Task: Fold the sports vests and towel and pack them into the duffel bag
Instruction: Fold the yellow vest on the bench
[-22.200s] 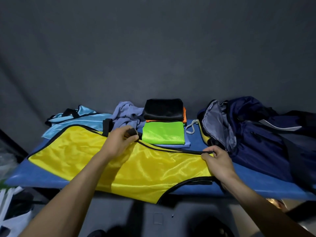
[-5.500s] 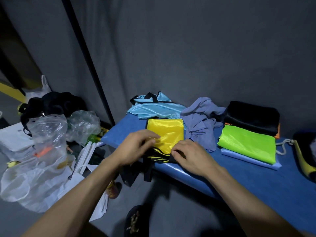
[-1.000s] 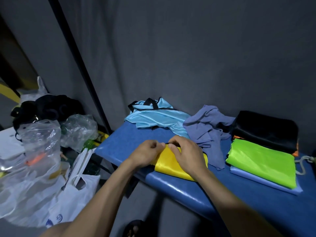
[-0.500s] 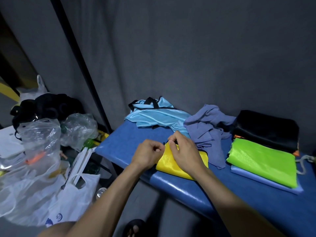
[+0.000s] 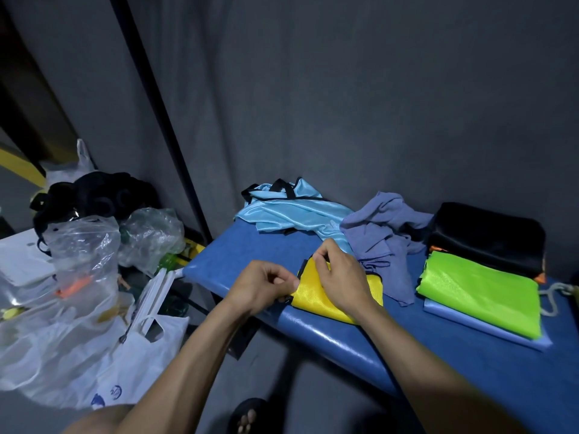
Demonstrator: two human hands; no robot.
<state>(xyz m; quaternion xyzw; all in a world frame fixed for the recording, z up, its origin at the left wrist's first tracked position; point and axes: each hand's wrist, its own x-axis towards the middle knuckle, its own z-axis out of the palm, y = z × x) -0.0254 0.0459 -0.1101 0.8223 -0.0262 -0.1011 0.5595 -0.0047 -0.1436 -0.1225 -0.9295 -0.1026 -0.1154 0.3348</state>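
A folded yellow vest (image 5: pixel 310 297) lies near the left front edge of the blue bench (image 5: pixel 344 336). My left hand (image 5: pixel 261 285) pinches its left edge. My right hand (image 5: pixel 341 278) lies on top of it, fingers curled at its far corner. Behind it a light blue vest (image 5: pixel 291 211) lies loose, and a crumpled purple-grey towel (image 5: pixel 382 233) sits to its right. At the right, a folded green vest (image 5: pixel 476 291) rests on a folded pale blue one (image 5: pixel 488 332), with a folded black vest (image 5: pixel 488 234) over an orange one (image 5: pixel 539 278) behind. The duffel bag is out of view.
Left of the bench, on the floor, are clear plastic bags (image 5: pixel 81 245), a white carrier bag (image 5: pixel 134 349) and a black bundle (image 5: pixel 94 195). A dark pole (image 5: pixel 163 120) runs up the grey wall. A cord loop (image 5: pixel 554 296) lies at the far right. My sandalled foot (image 5: pixel 247 415) is below.
Over the last second the yellow vest stayed as a small folded packet and both hands shifted slightly on its left end. Since 5.5 s ago it has been folded smaller.
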